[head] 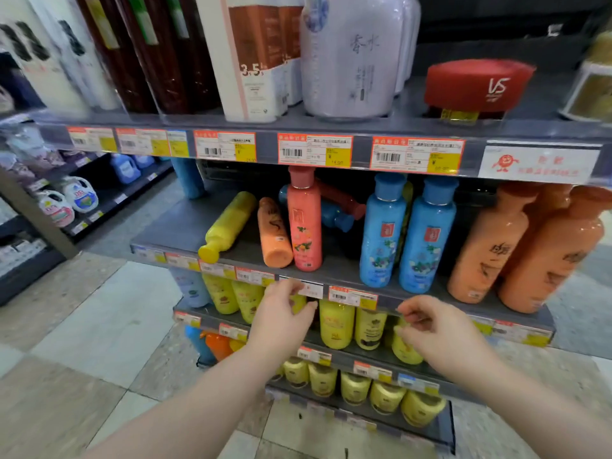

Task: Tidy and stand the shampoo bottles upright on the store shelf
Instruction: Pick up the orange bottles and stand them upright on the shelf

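On the grey middle shelf a yellow bottle lies on its side with its cap over the front edge. An orange bottle lies beside it. A pink bottle stands upright, with red and blue bottles lying behind it. Two blue bottles and several large orange bottles stand to the right. My left hand and my right hand hover just below the shelf's front edge, fingers loosely curled, holding nothing.
The top shelf carries tall bottles, a lilac jug and a red tub. Lower shelves hold yellow bottles. Price tags line every shelf edge. Another shelving unit stands at the left across a tiled aisle.
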A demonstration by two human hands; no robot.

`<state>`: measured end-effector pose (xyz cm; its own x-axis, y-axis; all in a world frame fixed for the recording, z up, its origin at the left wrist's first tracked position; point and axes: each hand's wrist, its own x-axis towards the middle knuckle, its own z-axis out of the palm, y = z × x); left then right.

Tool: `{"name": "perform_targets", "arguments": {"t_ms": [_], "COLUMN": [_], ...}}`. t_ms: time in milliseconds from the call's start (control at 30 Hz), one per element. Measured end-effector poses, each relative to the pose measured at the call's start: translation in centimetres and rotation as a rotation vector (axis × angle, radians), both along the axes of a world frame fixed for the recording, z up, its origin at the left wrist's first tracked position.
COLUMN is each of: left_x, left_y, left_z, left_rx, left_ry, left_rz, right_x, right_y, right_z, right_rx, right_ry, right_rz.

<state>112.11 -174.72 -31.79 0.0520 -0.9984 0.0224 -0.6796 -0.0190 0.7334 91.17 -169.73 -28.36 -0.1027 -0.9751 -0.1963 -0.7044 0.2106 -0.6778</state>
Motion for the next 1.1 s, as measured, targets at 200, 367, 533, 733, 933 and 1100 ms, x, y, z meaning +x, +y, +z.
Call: {"name": "perform_targets", "arguments": {"t_ms": [200, 367, 533, 733, 933, 1100], "left_x": [5.3, 11.6, 17.9, 21.1, 20.3, 20.2], "left_y": [-2.9, -6.4, -11.1, -17.3, -20.7, -21.0], "left_z": [1.4, 0.5, -0.2, -1.0, -3.2, -4.2], "left_rx": [-0.082, -0.121, -0.109, -0.096, 0.048, 0.15], "left_ry": [-0.022, -0.095, -0.077, -0.085, -0.136, -0.074], "left_rz": [0.02, 0.015, -0.007, -0.087, -0.254, -0.296], "right_x": [6.2, 12.9, 20.7, 24.3, 24.3, 24.7], "right_y": [-2.9, -7.5, -13.6, -21.2, -23.9, -25.2], "right_z": [0.3, -1.0, -1.6, -2.5, -4.9, -5.6], "right_rx": [-0.045, -0.089, -0.123, -0.066, 0.044, 0.128], "right_ry": [0.0, 0.06, 0.154, 0.264, 0.421, 0.586], "right_rz": [0.096, 0.137, 0.172, -0.013, -0.123, -0.123]}}
